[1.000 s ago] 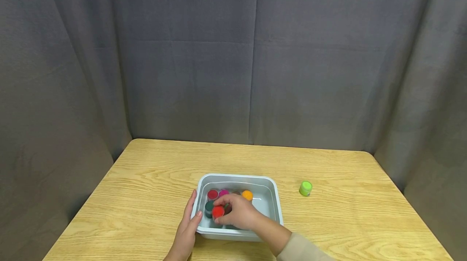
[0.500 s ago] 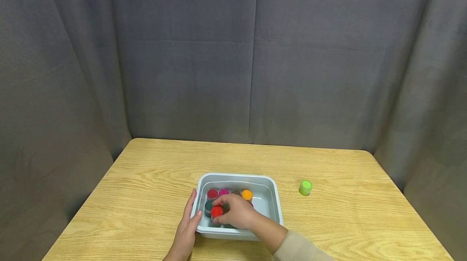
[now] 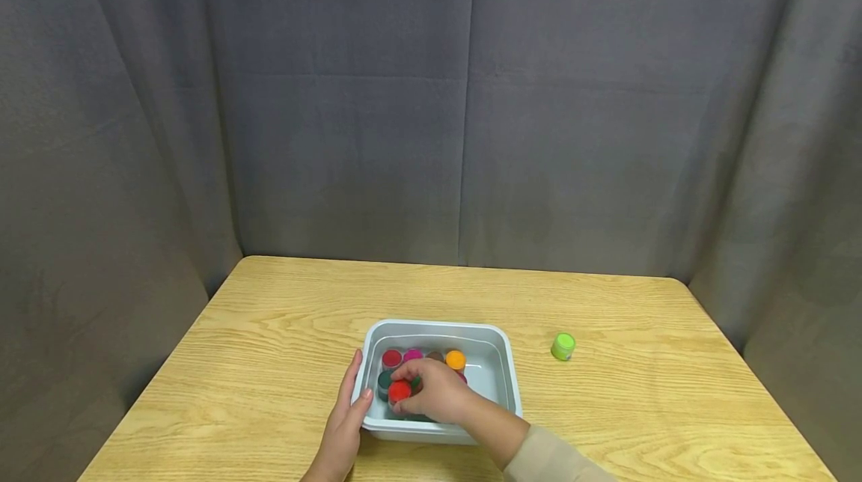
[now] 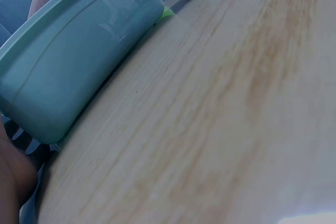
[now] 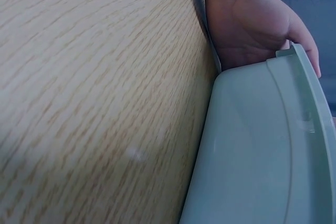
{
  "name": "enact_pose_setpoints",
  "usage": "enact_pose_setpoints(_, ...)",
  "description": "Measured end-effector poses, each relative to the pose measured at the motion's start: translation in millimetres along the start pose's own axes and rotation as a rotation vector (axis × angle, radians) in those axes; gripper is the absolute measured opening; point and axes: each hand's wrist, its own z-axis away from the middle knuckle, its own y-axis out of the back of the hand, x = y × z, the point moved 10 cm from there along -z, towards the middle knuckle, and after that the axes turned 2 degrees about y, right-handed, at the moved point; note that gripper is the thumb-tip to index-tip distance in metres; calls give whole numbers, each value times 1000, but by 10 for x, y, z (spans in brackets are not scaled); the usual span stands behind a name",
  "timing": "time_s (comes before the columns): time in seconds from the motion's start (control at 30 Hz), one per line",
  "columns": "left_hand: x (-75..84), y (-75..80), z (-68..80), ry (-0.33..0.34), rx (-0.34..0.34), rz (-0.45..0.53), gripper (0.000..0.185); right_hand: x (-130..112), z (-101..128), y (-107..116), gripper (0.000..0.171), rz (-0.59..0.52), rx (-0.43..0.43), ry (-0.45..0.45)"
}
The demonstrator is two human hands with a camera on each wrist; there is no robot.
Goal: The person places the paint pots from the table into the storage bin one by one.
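Note:
In the head view, a pale grey plastic tub (image 3: pixel 438 428) holds several small round jars. My left hand (image 3: pixel 342 426) grips its left wall, thumb over the rim and fingers along the outside. The right wrist view shows that same hand (image 5: pixel 252 19) with its palm against the tub's end. My right hand (image 3: pixel 441 392) reaches inside and pinches a bright red-topped jar (image 3: pixel 399 391) between thumb and fingers. Beside it stands a dark green jar (image 3: pixel 385 383). Behind are dark red (image 3: pixel 391 358), magenta, brown and orange (image 3: pixel 456 359) tops. The right hand covers part of the group.
A lime green jar (image 3: pixel 563 346) stands on the wooden table (image 3: pixel 646 392) to the right of the tub. Grey curtains (image 3: pixel 350 108) enclose the table at the back and on both sides. Bare tub floor (image 3: pixel 486 381) shows at the right inside.
My right hand has shifted slightly left with the red-topped jar, then stayed nearly still. The left hand and the tub hold their place.

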Motion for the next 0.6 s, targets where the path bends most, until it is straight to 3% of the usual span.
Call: enact_pose_setpoints(0.6,-24,-3,-12,14,-10,18,58,32,31,34,35,-79,-1,-23)
